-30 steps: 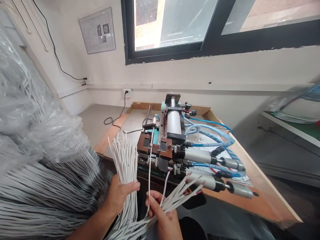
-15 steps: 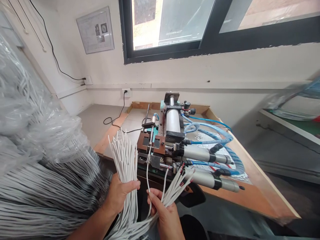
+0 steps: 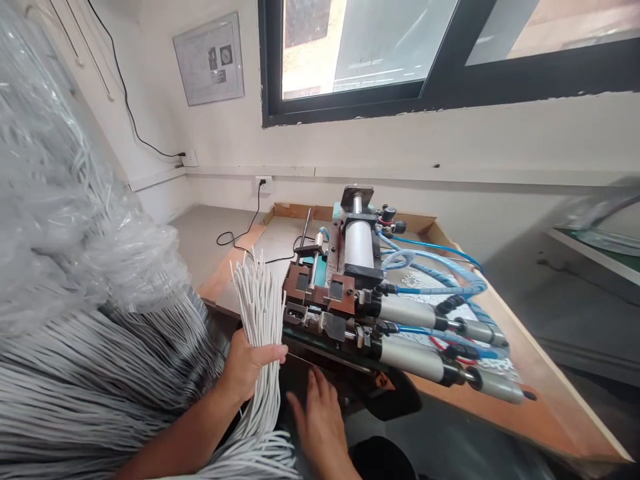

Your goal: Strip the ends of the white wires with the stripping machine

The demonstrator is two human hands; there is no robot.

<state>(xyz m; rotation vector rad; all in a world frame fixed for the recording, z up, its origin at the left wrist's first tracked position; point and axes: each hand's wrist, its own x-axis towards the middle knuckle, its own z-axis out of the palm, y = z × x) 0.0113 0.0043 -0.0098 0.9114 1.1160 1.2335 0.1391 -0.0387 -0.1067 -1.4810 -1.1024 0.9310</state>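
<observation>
A thick bundle of white cables [image 3: 259,313] stands upright in my left hand [image 3: 249,365], whose fingers and thumb wrap round it. Just right of the bundle, below the machine's front edge, my right hand [image 3: 320,410] holds nothing, its thumb spread from its fingers. More white cables [image 3: 260,453] lie low in front of me, between my forearms. Beyond my hands sits a pneumatic machine [image 3: 359,250] with silver cylinders, brown clamp blocks [image 3: 320,287] and blue hoses. No cable shows in its clamps.
At the left hangs a large mass of grey-white cables [image 3: 95,387] under clear plastic [image 3: 100,233]. The machine stands in a wooden-edged tray [image 3: 560,407] with white scraps [image 3: 445,283]. A shelf [image 3: 595,260] juts out at the right, and a black cord [image 3: 235,239] lies behind.
My right hand has let go of its cables and opened. The cable at the clamps is gone. The machine's lower cylinder rods at the right are extended. The view has shifted slightly.
</observation>
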